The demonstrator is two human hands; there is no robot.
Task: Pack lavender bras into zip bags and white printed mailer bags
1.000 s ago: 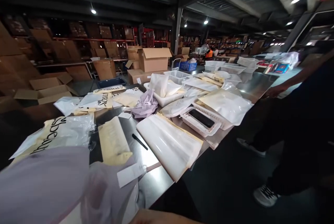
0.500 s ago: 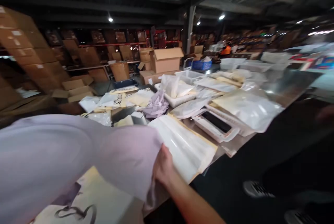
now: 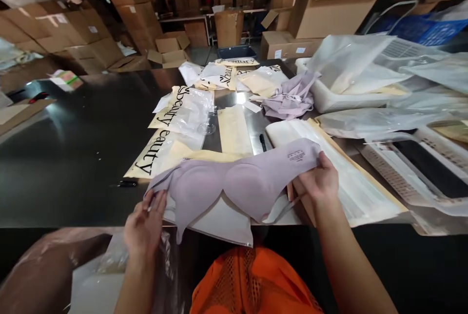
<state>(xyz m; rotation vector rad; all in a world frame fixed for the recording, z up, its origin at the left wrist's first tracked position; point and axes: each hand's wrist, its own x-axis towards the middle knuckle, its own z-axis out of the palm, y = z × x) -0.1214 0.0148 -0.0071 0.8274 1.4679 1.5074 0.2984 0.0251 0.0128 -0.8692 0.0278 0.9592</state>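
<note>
A lilac bra [image 3: 234, 185] is stretched out flat over the near edge of the dark metal surface [image 3: 73, 158], held at both ends. The right hand [image 3: 318, 185] pinches the right band end, thumb on top just below a small printed label, fingers curled underneath. The left hand [image 3: 144, 226] has its fingers spread loosely over the left band end, the fingertips touching the fabric; whether it truly grips cannot be told. Under the bra lies a flat white bag [image 3: 223, 219] that overhangs the near edge.

Just behind the bra, toward the middle of the surface, lie cream packaging bags printed "beauty" [image 3: 161, 153] and a black pen [image 3: 262, 142]. To the right of the right hand is a stack of clear bags [image 3: 351, 182] (it reaches the near edge). Further back a second lilac garment [image 3: 290, 99] lies crumpled beside a white tray [image 3: 329, 102]. Cardboard boxes [image 3: 329, 7] stand beyond the far edge.
</note>
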